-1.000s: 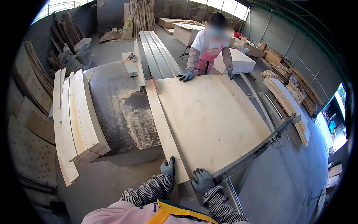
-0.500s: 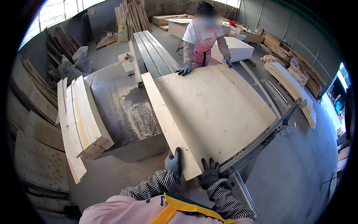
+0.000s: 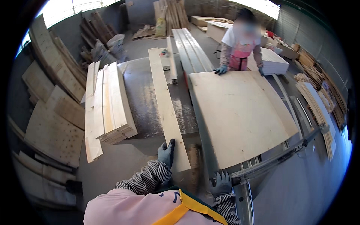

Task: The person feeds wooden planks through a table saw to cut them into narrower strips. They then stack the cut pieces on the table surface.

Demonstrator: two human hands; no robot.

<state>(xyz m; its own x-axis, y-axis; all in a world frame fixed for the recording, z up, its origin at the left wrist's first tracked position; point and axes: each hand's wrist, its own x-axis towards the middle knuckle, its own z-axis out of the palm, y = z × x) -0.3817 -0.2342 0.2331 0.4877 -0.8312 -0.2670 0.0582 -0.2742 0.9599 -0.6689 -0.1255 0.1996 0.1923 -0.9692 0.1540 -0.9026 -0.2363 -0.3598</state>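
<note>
1. Far left of the frame: pale plywood sheets [image 3: 52, 131] lean against the wall, their faces dotted with small holes.
2. Left of centre: a stack of cut boards [image 3: 110, 105] lies on the left part of the grey, sawdust-strewn counter [image 3: 144, 97], its near end overhanging the edge.
3. Centre: a long narrow strip [image 3: 167, 108] runs from the upper middle down to the counter's near edge, apart from the large sheet.
4. Lower centre: the left hand [image 3: 166, 153], in a grey glove, rests on the strip's near end, its fingers curled over the left edge.
5. Lower centre-right: the right hand [image 3: 221, 183], gloved too, sits with fingers spread on the near end of the metal rail [image 3: 277, 159], just under the sheet's near corner.
6. Right of centre: the large plywood sheet [image 3: 240, 112] lies flat on the counter.
7. Upper right: a co-worker's gloved hand [image 3: 220, 69] presses on the sheet's far edge.
</note>
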